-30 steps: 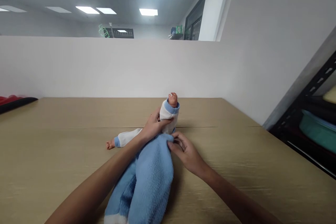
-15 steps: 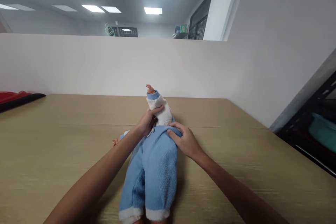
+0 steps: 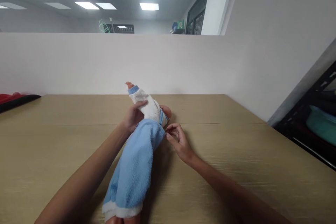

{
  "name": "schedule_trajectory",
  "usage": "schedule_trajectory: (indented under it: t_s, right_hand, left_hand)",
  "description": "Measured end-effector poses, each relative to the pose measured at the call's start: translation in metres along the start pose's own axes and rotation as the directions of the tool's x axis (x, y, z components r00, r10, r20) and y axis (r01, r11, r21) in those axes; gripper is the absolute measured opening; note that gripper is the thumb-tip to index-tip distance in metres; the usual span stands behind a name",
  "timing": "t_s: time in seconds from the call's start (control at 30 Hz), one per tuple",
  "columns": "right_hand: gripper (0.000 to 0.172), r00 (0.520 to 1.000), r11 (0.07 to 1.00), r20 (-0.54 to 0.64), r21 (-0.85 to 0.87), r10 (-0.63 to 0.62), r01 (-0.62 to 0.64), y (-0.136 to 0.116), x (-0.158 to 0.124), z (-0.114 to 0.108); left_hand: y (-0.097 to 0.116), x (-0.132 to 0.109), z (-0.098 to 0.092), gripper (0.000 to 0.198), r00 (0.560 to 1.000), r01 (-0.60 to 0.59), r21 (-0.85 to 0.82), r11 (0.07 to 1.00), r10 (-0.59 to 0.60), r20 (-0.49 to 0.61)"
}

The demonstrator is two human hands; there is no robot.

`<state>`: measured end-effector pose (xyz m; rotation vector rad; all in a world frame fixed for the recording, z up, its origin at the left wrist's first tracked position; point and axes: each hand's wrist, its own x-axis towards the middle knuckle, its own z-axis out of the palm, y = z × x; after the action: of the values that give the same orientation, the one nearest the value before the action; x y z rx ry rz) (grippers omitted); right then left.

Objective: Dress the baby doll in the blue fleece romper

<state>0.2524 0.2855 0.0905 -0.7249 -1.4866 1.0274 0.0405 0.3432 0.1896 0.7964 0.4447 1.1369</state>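
A doll in a white top with blue cuffs lies turned on its side on the wooden table. Its blue fleece trousers have white hems, and its feet point toward me. One small doll hand sticks up at the end of the sleeve. My left hand is wrapped round the doll's upper body, thumb on the white sleeve. Beside the trousers' waist is my right hand, its fingers curled with a gap from the thumb; the fingertips are at the edge of the clothing.
A red item with a black rim lies at the table's far left. A white partition stands behind the table. On the right is a black rack with a teal container.
The doll has been rolled onto its side, its raised arm and legs moving left and part of its head now showing. My left hand moved left with it; my right hand came off the waistband.
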Motion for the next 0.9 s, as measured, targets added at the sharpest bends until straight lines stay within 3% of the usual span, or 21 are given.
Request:
schedule_trajectory:
  t_s: [0.17,0.3,0.5,0.67,0.77,0.83,0.9]
  right_hand:
    - [0.037,0.999,0.999,0.051,-0.046,-0.007,0.009,0.009,-0.012,0.012]
    - [0.04,0.997,0.997,0.083,-0.077,0.002,0.005,0.006,-0.017,0.019]
    - [0.034,0.991,0.998,0.132,-0.069,0.013,-0.004,-0.003,-0.015,0.028]
    - [0.044,0.976,0.993,0.214,-0.103,-0.034,0.057,-0.007,-0.008,0.046]
    - [0.035,0.97,0.978,0.243,-0.202,-0.01,0.061,-0.006,-0.005,0.051]
    - [0.023,0.962,0.943,0.274,-0.322,0.01,0.083,-0.006,-0.005,0.052]
    - [0.026,0.958,0.904,0.287,-0.411,0.004,0.119,-0.008,-0.005,0.052]
  left_hand:
    - [0.012,0.0,-0.012,0.019,0.988,-0.105,-0.018,0.994,0.102,-0.116]
    - [0.02,0.003,-0.022,0.024,0.98,-0.067,0.003,0.998,0.066,-0.188]
    - [0.026,0.011,-0.039,0.025,0.945,-0.136,-0.052,0.989,0.114,-0.307]
    - [0.026,0.018,-0.052,0.021,0.908,-0.182,-0.041,0.983,0.151,-0.391]
    - [0.026,0.018,-0.054,0.021,0.88,-0.226,-0.024,0.974,0.194,-0.434]
    - [0.027,0.017,-0.054,0.02,0.881,-0.217,-0.017,0.976,0.188,-0.435]
    - [0.028,0.016,-0.055,0.016,0.891,-0.168,-0.008,0.986,0.149,-0.43]
